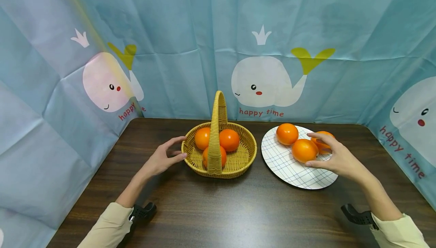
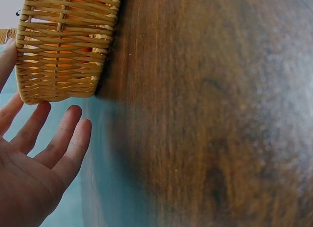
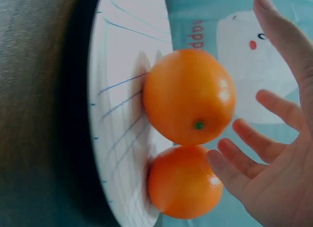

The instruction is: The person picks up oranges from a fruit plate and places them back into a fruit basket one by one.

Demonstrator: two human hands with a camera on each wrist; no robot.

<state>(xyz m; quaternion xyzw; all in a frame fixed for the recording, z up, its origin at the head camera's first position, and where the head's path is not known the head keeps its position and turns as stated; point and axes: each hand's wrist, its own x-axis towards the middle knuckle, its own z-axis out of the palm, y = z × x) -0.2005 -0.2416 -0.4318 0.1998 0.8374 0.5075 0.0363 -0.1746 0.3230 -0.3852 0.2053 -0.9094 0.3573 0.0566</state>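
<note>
- Three oranges (image 1: pixel 229 140) are sitting inside the yellow wicker basket (image 1: pixel 235 172), gathered toward its left and middle, with the arched handle (image 1: pixel 214 142) crossing in front of them.
- Your left grip (image 1: pixel 160 161) is standing wide, thumb and fingers spread, and its fingertips are touching the basket's left rim.
- That basket is resting on the dark wooden desk (image 1: pixel 218 210), just left of the white plate (image 1: pixel 286 166) with its thin blue grid lines.
- Three more oranges (image 1: pixel 304 150) are lying on the plate: one at the back left, one nearer the front, and one at the right, partly hidden by your fingers.
- Your right grip (image 1: pixel 344 161) is also standing wide, reaching over the plate's right side around the fruit; you are not getting a clear enough view to tell whether it is touching any.
- Behind the desk, blue cloth (image 1: pixel 184 81) is hanging, showing white whales (image 1: pixel 260 81).
- You are wearing pale sleeves (image 1: pixel 110 221), with black bands (image 1: pixel 136 213) circling your wrists.
</note>
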